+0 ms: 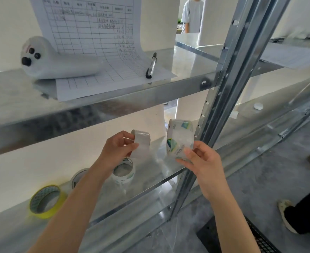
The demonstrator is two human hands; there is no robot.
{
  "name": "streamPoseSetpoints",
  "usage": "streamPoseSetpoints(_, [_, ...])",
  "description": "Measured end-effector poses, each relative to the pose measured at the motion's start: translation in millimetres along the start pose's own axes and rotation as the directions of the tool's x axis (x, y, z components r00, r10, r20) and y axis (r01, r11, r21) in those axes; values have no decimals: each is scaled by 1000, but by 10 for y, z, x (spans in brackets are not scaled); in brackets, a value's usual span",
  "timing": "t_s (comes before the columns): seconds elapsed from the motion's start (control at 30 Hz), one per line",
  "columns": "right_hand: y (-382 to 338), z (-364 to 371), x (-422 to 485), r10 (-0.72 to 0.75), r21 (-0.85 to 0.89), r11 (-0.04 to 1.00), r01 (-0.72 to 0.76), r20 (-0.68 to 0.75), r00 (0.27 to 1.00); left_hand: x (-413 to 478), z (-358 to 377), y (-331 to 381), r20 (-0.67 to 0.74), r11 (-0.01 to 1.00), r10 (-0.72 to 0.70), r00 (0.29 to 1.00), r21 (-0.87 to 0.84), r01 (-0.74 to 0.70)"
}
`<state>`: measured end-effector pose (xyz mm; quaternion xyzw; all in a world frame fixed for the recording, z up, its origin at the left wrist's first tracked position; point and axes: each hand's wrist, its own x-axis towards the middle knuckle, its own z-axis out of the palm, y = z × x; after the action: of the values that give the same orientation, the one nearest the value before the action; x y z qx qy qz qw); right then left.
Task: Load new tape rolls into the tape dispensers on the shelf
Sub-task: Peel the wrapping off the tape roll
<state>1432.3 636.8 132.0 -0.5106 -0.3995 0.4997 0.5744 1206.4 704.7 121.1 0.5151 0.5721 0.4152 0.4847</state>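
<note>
The clear tape roll with a green-and-blue printed label [180, 138] is held up in front of the lower galvanised steel shelf [156, 181]. The right hand [203, 161] pinches its lower rim between thumb and curled fingers. Just to the left, not touching it, the left hand [117, 148] pinches a plain whitish piece of tape [142, 142] by its edge; I cannot tell whether that is a small roll or a peeled length.

It looks to me like the end is being freed before loading. That would go best with fingers on the roll's rim, off the sticky face, and the glossy film drawn straight so it doesn't fold on itself. No dispenser is plainly in sight.

On the shelf beneath lie flat rings: another clear printed roll [123, 171], a second clear roll [78, 177] half hidden by the forearm, and a yellow tape roll [45, 200]. On the shiny upper shelf [95, 106] sit a curled paper form [95, 33], a black pen [151, 65] and a smooth white rounded object with black knobs [55, 64].
</note>
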Motion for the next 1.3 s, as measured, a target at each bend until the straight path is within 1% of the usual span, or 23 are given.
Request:
streamPoseSetpoints(0.07, [9,-35,-40,6,20,1000,-6,-6,1000,140,73,-43,12,996,27,1000,84,-28])
streamPoseSetpoints(0.17, [20,-81,-108,3,43,999,-2,-18,1000,365,221,-155,44,953,100,994,282,-109])
streamPoseSetpoints(0.27, [27,-139,-173,1,64,998,1,-26,1000,566,386,-339,143,845,151,978,496,-203])
streamPoseSetpoints(0.33, [31,-183,-218,0,64,998,2,-43,999,659,518,-495,241,755,132,962,605,-255])
streamPoseSetpoints(0.4, [37,-228,-268,-9,51,999,11,-54,999,710,658,-653,281,680,86,956,685,-263])
streamPoseSetpoints(0.5, [51,-303,-347,-13,27,1000,15,-67,998,732,796,-879,292,566,74,953,775,-281])
streamPoseSetpoints(0.57, [59,-346,-396,-15,13,1000,16,-76,997,746,841,-1004,307,523,73,949,798,-299])
streamPoseSetpoints(0.63, [65,-374,-438,-16,15,1000,17,-82,996,762,869,-1073,297,511,115,948,801,-313])
streamPoseSetpoints(0.7, [67,-388,-462,-16,21,1000,18,-84,996,754,876,-1049,286,538,209,935,765,-354])
streamPoseSetpoints(0.73, [68,-387,-464,-16,21,1000,18,-89,996,739,882,-992,280,566,229,932,740,-362])
streamPoseSetpoints(0.77, [63,-381,-463,-16,23,1000,18,-93,996,699,887,-881,271,607,230,935,711,-355])
streamPoseSetpoints(0.8, [57,-365,-459,-15,25,1000,17,-95,995,648,888,-739,251,669,222,942,664,-334])
streamPoseSetpoints(0.83, [42,-340,-455,-17,25,999,20,-95,995,583,891,-566,209,760,212,955,579,-295])
streamPoseSetpoints(0.87, [21,-309,-448,-22,21,999,24,-94,995,492,891,-375,155,860,193,969,449,-243])
streamPoseSetpoints(0.9, [5,-277,-440,-27,15,999,29,-94,995,382,881,-188,123,938,169,978,285,-198])
streamPoseSetpoints(0.93, [-16,-240,-431,-31,11,999,32,-94,995,267,858,-17,127,979,158,979,109,-172])
streamPoseSetpoints(1.0, [-51,-162,-411,-37,7,999,37,-95,995,56,766,220,224,978,164,961,-166,-128])
streamPoseSetpoints(1.03, [-62,-121,-404,-37,7,999,38,-98,995,-45,698,289,297,962,183,937,-251,-109])
streamPoseSetpoints(1.07, [-75,-79,-399,-38,9,999,39,-100,994,-134,635,340,370,949,209,905,-300,-96])
streamPoseSetpoints(1.1, [-89,-36,-397,-42,11,999,44,-97,994,-217,582,377,429,941,233,873,-324,-92])
streamPoseSetpoints(1.17, [-122,54,-401,-55,11,998,56,-77,996,-332,511,403,476,934,277,835,-336,-118])
streamPoseSetpoints(1.3, [-174,206,-410,-59,26,998,60,-17,998,-441,388,409,416,923,330,847,-330,-197])
